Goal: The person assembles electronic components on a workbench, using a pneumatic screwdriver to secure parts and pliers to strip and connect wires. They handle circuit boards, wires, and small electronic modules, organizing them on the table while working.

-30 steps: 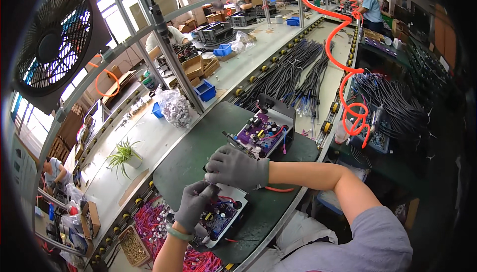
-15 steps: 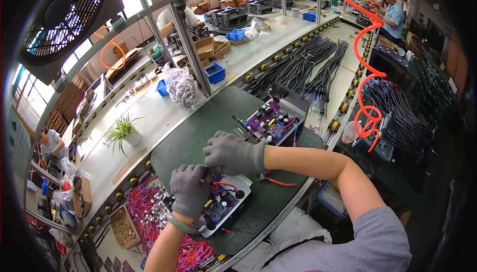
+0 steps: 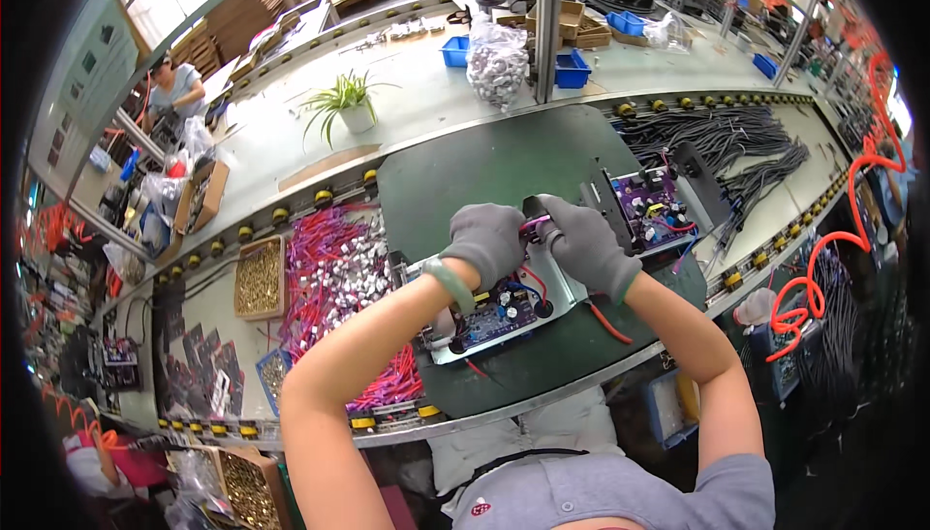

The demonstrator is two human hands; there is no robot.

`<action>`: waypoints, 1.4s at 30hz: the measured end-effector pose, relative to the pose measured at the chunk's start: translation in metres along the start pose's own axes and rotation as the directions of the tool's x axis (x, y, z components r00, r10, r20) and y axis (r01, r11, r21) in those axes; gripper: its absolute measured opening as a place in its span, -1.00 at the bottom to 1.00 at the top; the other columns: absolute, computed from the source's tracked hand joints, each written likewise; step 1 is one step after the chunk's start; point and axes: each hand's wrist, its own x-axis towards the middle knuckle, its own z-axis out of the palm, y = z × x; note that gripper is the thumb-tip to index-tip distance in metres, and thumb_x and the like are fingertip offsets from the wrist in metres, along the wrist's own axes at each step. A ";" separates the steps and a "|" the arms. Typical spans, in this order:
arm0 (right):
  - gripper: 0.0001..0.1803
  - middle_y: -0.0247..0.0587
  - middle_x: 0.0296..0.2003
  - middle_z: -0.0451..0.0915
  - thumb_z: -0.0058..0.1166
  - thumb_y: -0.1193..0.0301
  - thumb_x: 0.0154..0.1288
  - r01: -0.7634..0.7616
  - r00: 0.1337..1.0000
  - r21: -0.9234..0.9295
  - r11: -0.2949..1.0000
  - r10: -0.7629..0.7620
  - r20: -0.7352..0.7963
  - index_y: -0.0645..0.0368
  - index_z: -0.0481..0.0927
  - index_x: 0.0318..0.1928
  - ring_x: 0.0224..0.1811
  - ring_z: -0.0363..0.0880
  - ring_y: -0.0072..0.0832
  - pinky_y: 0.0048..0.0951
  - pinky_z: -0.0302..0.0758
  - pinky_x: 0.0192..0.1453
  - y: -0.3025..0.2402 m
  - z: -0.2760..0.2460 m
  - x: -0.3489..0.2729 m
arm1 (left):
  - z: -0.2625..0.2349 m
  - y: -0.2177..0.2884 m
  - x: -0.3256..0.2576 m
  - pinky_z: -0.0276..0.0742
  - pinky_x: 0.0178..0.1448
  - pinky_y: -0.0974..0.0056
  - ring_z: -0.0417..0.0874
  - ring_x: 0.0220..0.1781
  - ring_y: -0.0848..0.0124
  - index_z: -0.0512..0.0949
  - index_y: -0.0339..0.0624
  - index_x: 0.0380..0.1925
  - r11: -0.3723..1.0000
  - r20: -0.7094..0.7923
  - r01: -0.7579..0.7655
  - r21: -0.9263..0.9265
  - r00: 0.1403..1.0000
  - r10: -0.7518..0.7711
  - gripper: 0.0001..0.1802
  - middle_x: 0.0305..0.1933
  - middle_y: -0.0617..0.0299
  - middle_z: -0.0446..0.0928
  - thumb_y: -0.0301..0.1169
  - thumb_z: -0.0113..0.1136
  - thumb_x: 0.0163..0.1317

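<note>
Both my hands wear grey gloves and are closed, close together above the middle of the green mat [image 3: 465,171]. My left hand [image 3: 487,242] and my right hand [image 3: 583,244] pinch a short purple wire [image 3: 531,227] between them, its ends hidden by the fingers. Just below them lies an open metal casing with a purple circuit board [image 3: 504,315]; red and blue wires rise from it toward my hands. A second open casing with a purple board [image 3: 651,202] stands to the right of my right hand. A curved red handle or cord [image 3: 610,325] lies below my right wrist.
Left of the mat are a heap of red and purple wires with white connectors [image 3: 334,278] and a box of brass-coloured parts [image 3: 260,278]. Black cables [image 3: 717,133] lie to the right. A metal post [image 3: 547,26] and potted plant [image 3: 356,115] stand beyond; a coiled orange hose [image 3: 799,302] hangs right.
The view has swung left, bringing more of the wire heap into sight. My hands remain close together over the nearer casing, and the purple wire now shows between them.
</note>
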 end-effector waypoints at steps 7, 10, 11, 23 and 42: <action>-0.71 0.09 -0.47 0.60 -0.04 0.34 0.43 0.041 0.999 0.078 0.996 -0.041 0.005 0.15 0.53 0.08 -0.40 0.62 0.04 -0.05 0.46 -0.35 -0.001 -0.005 0.001 | 0.004 -0.011 -0.022 0.60 -0.09 0.01 0.71 -0.23 0.04 0.71 0.06 -0.25 0.984 -0.087 0.047 -0.170 0.994 -0.063 -0.75 -0.37 0.06 0.68 -0.12 0.21 0.19; -0.70 0.10 -0.45 0.62 -0.06 0.31 0.43 0.004 0.999 0.063 0.998 -0.007 0.050 0.14 0.52 0.06 -0.34 0.63 0.06 0.03 0.49 -0.27 -0.002 -0.006 0.001 | 0.006 -0.005 -0.017 0.60 -0.09 0.00 0.71 -0.25 0.04 0.72 0.12 -0.24 0.995 -0.142 -0.023 -0.100 0.990 0.009 -0.77 -0.39 0.06 0.67 -0.12 0.22 0.20; -0.70 0.09 -0.46 0.62 -0.06 0.31 0.43 0.023 0.999 0.079 0.997 -0.026 0.037 0.15 0.53 0.06 -0.35 0.63 0.06 0.03 0.49 -0.28 -0.002 -0.006 0.001 | 0.007 -0.004 -0.016 0.60 -0.10 -0.01 0.71 -0.26 0.04 0.72 0.13 -0.24 0.995 -0.165 -0.067 -0.071 0.985 0.054 -0.77 -0.40 0.07 0.67 -0.12 0.23 0.19; -0.70 0.07 -0.51 0.59 -0.06 0.32 0.42 0.044 0.999 0.152 0.987 -0.043 -0.011 0.14 0.54 0.06 -0.41 0.62 0.02 -0.02 0.48 -0.32 0.000 -0.002 0.001 | 0.017 -0.016 -0.021 0.56 -0.13 -0.04 0.67 -0.25 0.02 0.68 -0.03 -0.33 0.979 -0.198 -0.082 -0.185 0.979 0.045 -0.78 -0.41 0.02 0.62 -0.16 0.24 0.19; -0.78 0.11 -0.44 0.63 0.02 0.37 0.25 0.018 0.998 -0.010 1.000 -0.018 -0.058 0.20 0.51 -0.15 -0.31 0.65 0.09 0.05 0.53 -0.20 -0.005 0.002 0.000 | 0.022 -0.011 -0.006 0.54 -0.19 -0.07 0.67 -0.27 -0.03 0.65 -0.05 -0.38 0.974 -0.284 -0.226 -0.018 0.935 0.212 -0.81 -0.42 -0.02 0.62 -0.21 0.22 0.15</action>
